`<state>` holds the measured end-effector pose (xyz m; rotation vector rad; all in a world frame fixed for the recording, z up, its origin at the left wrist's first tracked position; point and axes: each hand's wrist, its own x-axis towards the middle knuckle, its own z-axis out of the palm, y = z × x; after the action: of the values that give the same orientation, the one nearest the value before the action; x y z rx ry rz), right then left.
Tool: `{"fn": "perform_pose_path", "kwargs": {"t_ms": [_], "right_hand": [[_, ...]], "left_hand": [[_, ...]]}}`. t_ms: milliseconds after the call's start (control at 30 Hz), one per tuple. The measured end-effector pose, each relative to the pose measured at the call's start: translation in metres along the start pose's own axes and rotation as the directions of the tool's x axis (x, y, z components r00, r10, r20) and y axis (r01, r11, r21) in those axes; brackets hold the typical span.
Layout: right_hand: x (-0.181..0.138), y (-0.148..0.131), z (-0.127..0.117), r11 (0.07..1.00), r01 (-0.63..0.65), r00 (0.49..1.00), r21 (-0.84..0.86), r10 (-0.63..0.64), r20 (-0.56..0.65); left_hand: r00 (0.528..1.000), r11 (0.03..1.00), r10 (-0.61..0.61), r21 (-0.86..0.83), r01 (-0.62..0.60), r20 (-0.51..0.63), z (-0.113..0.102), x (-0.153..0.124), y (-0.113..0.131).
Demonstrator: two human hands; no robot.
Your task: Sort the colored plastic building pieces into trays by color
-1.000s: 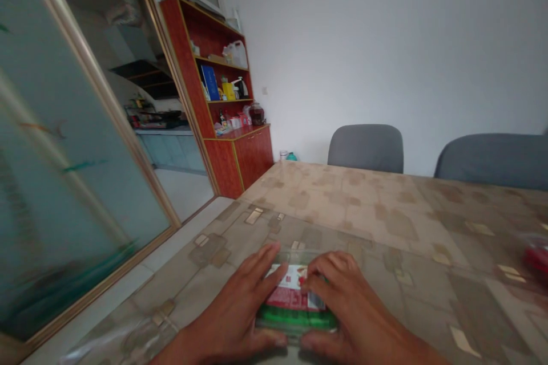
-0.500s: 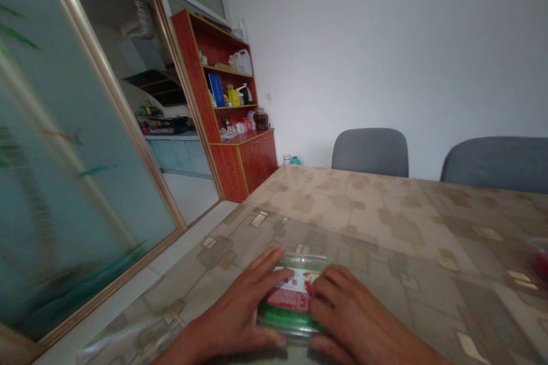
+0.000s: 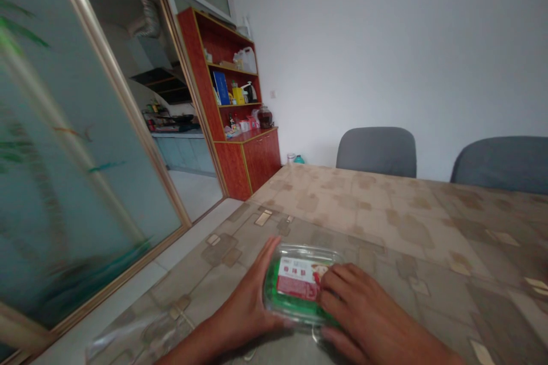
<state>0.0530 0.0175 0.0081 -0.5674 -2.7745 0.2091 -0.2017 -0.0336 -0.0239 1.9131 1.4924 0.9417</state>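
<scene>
Clear plastic box (image 3: pixel 287 303) on the surface (image 3: pixel 385 228), lid side up, between the hands; fully flat or slightly raised at near edge, can't tell. Left hand (image 3: pixel 250 303) clamped round the box's left side, fingers toward far left corner, thumb along near edge. Right hand (image 3: pixel 357 299) curled over the box's right end, fingertips on edge of label (image 3: pixel 296 280), thumb low by near right corner; pinching or only resting, can't tell.

Handling, as a guess: probably light, thin-walled, springy more than stiff; smooth, so maybe slippery. Likely to dent or crack under a hard squeeze. Best held low on opposite side walls or under the rim, not by pressing mid-lid.

Hard to make out: box's right end, under right hand; left wall, behind left palm; underside, out of sight. Green showing through box: tray or contents, unclear. Label print too small to read. Bright curved bit (image 3: pixel 315 335) at box's near edge: tab or glare, unsure. Grey chair (image 3: pixel 377 151) beyond the box, lower part hidden behind the surface.
</scene>
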Motion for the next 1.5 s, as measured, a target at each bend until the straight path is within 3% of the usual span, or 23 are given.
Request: {"fn": "perform_pose_path", "kwargs": {"t_ms": [133, 300, 400, 500, 633, 767, 1000, 1200, 1367, 1500], "right_hand": [[0.004, 0.0, -0.007, 0.984, -0.051, 0.995, 0.173, 0.064, -0.071], [0.021, 0.014, 0.001, 0.911, -0.22, 0.941, 0.348, 0.292, -0.171], [0.04, 0.027, 0.009, 0.853, -0.278, 0.936, 0.442, 0.344, -0.077], [0.063, 0.035, 0.014, 0.803, -0.293, 0.947, 0.52, 0.319, 0.042], [0.086, 0.037, 0.02, 0.714, -0.303, 0.949, 0.631, 0.286, 0.131], [0.094, 0.034, 0.025, 0.66, -0.312, 0.944, 0.683, 0.297, 0.144], [0.088, 0.026, 0.022, 0.729, -0.198, 0.961, 0.655, 0.277, -0.018], [0.088, 0.017, 0.001, 0.754, -0.124, 0.969, 0.645, 0.233, -0.087], [0.085, 0.018, -0.017, 0.762, -0.089, 0.984, 0.642, 0.167, -0.062], [0.069, 0.036, -0.017, 0.736, -0.137, 0.985, 0.663, 0.17, 0.014]], "left_hand": [[0.996, 0.984, 0.001, -0.176, 0.014, 0.086, 0.005, -0.008, 0.007], [0.995, 0.938, 0.013, -0.347, 0.021, 0.097, 0.027, -0.015, 0.008], [0.994, 0.841, 0.031, -0.541, 0.029, 0.101, 0.037, -0.013, 0.004], [0.993, 0.781, 0.053, -0.624, 0.025, 0.106, 0.04, -0.009, 0.002], [0.996, 0.776, 0.026, -0.63, 0.033, 0.085, 0.039, -0.008, 0.004], [0.998, 0.771, 0.025, -0.637, 0.017, 0.056, 0.039, -0.008, 0.004], [0.998, 0.825, 0.037, -0.565, 0.002, 0.056, 0.039, -0.01, -0.001], [0.999, 0.857, 0.013, -0.515, 0.011, 0.042, 0.035, -0.009, 0.008], [0.997, 0.91, 0.05, -0.413, -0.022, 0.058, 0.033, -0.004, 0.021], [0.995, 0.93, 0.053, -0.366, -0.02, 0.079, 0.034, -0.005, 0.02]]}}
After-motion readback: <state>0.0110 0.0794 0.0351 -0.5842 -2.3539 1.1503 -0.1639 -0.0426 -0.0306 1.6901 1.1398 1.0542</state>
